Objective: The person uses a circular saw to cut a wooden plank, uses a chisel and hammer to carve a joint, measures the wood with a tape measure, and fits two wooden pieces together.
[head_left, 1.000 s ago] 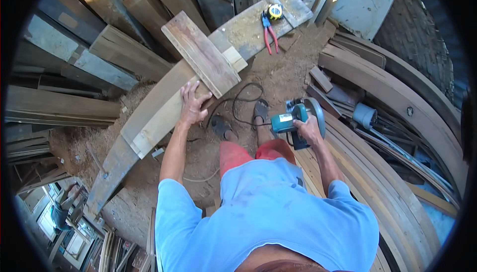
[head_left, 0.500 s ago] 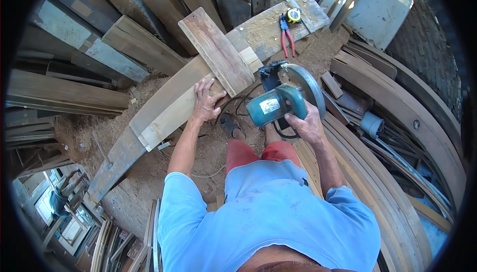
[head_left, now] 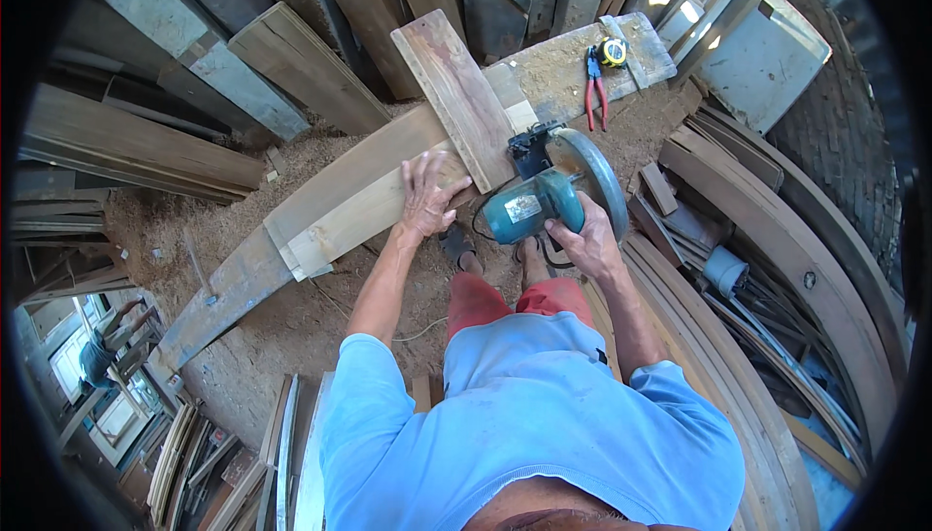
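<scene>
Pressing the plank [head_left: 338, 230] left of centre with the left hand [head_left: 425, 203], spread open and grasping nothing; seemingly at the lining-up step beside the board [head_left: 456, 94], with the saw [head_left: 524, 209] right of centre in the right hand [head_left: 585, 242], curled closed around it; calling for steady bracing next. Working over a sawdusty bench [head_left: 549, 70], between timber [head_left: 301, 65] at upper left and beams [head_left: 791, 240] at right.

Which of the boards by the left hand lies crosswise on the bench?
The reddish board beside the left hand; it lies across the bench, while the pale board and brown board run lengthwise.
</scene>
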The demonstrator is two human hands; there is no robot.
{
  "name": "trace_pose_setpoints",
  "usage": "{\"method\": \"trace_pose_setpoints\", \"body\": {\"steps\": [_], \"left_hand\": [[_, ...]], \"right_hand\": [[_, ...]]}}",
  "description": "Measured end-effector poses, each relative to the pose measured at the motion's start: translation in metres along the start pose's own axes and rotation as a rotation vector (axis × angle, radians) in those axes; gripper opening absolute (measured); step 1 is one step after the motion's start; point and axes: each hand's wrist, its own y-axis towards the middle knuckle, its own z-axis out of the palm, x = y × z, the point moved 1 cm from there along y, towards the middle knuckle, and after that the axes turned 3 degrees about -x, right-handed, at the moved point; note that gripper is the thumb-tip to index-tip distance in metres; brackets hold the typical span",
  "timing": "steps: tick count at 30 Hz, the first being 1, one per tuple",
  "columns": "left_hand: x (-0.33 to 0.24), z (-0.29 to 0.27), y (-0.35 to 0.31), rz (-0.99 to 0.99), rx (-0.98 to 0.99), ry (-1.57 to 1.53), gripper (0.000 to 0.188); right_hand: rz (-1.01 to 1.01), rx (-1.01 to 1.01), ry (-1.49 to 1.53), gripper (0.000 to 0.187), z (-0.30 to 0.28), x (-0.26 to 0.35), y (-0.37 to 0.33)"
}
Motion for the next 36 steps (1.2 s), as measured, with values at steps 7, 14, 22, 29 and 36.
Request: {"method": "trace_pose_setpoints", "body": {"steps": [7, 14, 22, 29, 36], "left_hand": [[0.006, -0.007, -0.015, -0.368, -0.142, 0.063, 0.125], [0.006, -0.005, -0.017, -0.369, -0.141, 0.067, 0.119], [0.008, -0.005, -0.019, -0.420, -0.038, 0.088, 0.119], [0.012, -0.001, -0.015, -0.397, -0.049, 0.083, 0.121], [0.012, 0.006, -0.017, -0.367, -0.096, 0.075, 0.128]], "right_hand": [[-0.019, 0.011, 0.101, 0.040, -0.008, 0.009, 0.003], [0.002, 0.059, 0.457, 0.045, -0.056, 0.034, -0.025], [-0.386, 0.289, 1.166, 0.055, -0.107, 0.062, -0.073], [-0.409, 0.274, 1.184, 0.052, -0.124, 0.045, -0.085], [0.008, -0.138, 0.148, 0.030, -0.079, 0.041, -0.055]]}}
